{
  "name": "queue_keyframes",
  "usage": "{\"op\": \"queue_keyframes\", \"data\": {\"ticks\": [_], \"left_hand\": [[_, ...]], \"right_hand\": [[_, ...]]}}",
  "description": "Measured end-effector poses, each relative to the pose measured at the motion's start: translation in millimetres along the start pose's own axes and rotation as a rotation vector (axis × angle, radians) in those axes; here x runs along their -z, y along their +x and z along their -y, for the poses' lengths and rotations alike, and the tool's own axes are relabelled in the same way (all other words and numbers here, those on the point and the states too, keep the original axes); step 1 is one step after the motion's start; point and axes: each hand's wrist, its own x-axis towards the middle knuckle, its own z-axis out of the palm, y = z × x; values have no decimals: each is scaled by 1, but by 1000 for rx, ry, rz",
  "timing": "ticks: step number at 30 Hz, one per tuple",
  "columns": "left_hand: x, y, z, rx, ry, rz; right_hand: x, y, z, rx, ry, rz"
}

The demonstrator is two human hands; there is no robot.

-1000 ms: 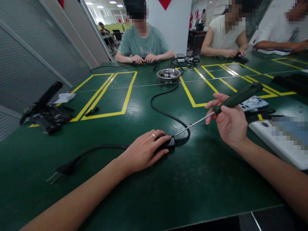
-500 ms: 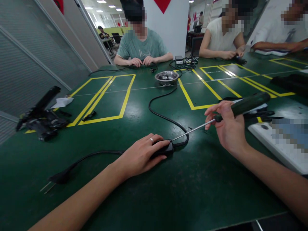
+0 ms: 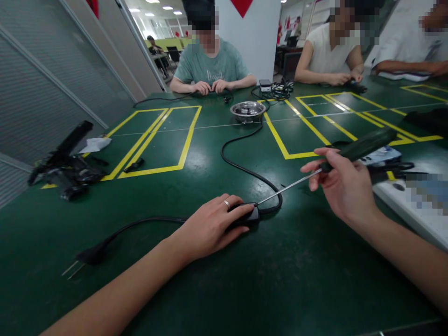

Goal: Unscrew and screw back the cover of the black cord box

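My left hand (image 3: 213, 226), with a ring on one finger, is closed over a small black box (image 3: 254, 216) on a power cord and presses it to the green table (image 3: 217, 294). Part of the box is hidden under the fingers. In my right hand (image 3: 346, 186) is a screwdriver (image 3: 366, 148) with a dark green handle. Its long metal shaft slants down leftward, the tip at the top of the box's right end. From the box the black cord (image 3: 233, 163) curves away to the back; on the other side it ends in a two-pin plug (image 3: 91, 254).
A metal bowl (image 3: 248, 112) with small parts stands mid-table. At left lies a heap of black parts (image 3: 72, 175); at right, a white device (image 3: 409, 200). Coiled cables (image 3: 282, 89) lie near the far edge. Several people sit beyond, one in a green shirt (image 3: 213, 63).
The whole view has shifted slightly, so things appear a little further right. Both hands keep their hold on the box and the screwdriver, whose tip stays on the box.
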Motion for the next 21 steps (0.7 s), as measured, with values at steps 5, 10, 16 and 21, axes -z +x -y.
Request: {"op": "queue_keyframes", "data": {"ticks": [5, 10, 16, 21], "left_hand": [[3, 0, -3, 6, -1, -3], [3, -1, -5, 23, 8, 3], [2, 1, -6, 34, 32, 22], [12, -6, 0, 68, 66, 52]], "right_hand": [[0, 1, 3, 18, -58, 18], [-1, -1, 3, -52, 28, 99], [8, 14, 5, -66, 13, -51], [26, 34, -1, 22, -18, -237]]}}
